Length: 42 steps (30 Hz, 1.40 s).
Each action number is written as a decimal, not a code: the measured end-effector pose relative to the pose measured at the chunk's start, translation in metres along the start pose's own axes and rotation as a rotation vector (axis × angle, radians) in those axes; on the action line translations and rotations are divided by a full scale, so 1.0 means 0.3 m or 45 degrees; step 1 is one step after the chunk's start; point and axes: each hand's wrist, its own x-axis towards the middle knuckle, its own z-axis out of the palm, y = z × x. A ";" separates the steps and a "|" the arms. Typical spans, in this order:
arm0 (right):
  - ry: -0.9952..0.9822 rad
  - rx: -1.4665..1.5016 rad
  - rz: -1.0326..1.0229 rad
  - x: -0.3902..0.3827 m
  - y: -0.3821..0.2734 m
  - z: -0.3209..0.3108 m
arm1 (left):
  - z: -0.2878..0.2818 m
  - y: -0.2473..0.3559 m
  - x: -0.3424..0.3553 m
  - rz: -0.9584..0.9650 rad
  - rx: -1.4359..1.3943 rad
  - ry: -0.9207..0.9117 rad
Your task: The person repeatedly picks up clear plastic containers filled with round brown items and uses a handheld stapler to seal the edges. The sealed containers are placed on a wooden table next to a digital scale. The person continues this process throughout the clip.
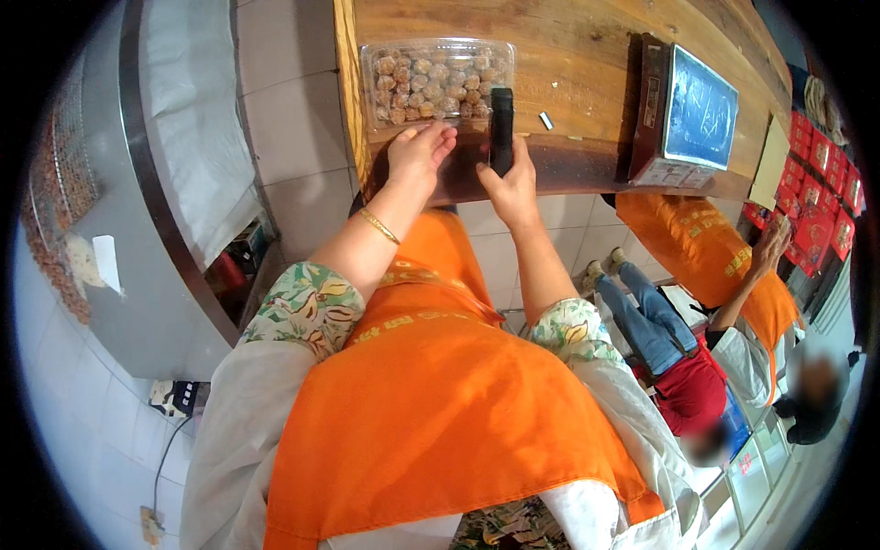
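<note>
A clear plastic box (372, 117) sits at the near left corner of the wooden table, full of round brown balls with a pale, sugary coating. My left hand (417, 154) is at the near edge of this box, palm turned inward, fingers loosely bent and nothing visible in them. Whether its fingertips touch the box I cannot tell. Upright in my right hand (513, 188) is a long black stapler (500, 133), gripped around its lower part. The stapler's upper end overlaps the right near corner of the box.
On the wooden table (577, 55) lies a small whitish strip (545, 120). A dark red carton with a blue top (701, 105) stands to the right. A grey metal counter (156, 229) is at my left. At right are red packages (811, 202) and other people, one in an orange apron.
</note>
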 end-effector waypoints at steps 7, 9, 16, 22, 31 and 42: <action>-0.375 0.786 0.473 -0.109 0.018 -0.020 | 0.012 -0.002 -0.009 -0.025 0.203 0.063; -0.477 0.707 0.519 -0.114 0.023 -0.022 | 0.016 0.003 -0.008 -0.034 0.262 0.086; -0.555 0.609 0.532 -0.124 0.044 0.007 | 0.009 0.012 -0.010 -0.044 0.278 0.080; -0.519 0.503 0.514 -0.123 0.069 0.044 | 0.006 0.014 -0.009 -0.064 0.161 0.113; -0.406 0.389 0.382 -0.110 0.022 0.078 | -0.008 0.007 0.001 0.002 0.147 0.102; -0.307 0.272 0.407 -0.107 -0.020 0.092 | -0.009 -0.018 -0.002 0.108 0.212 0.069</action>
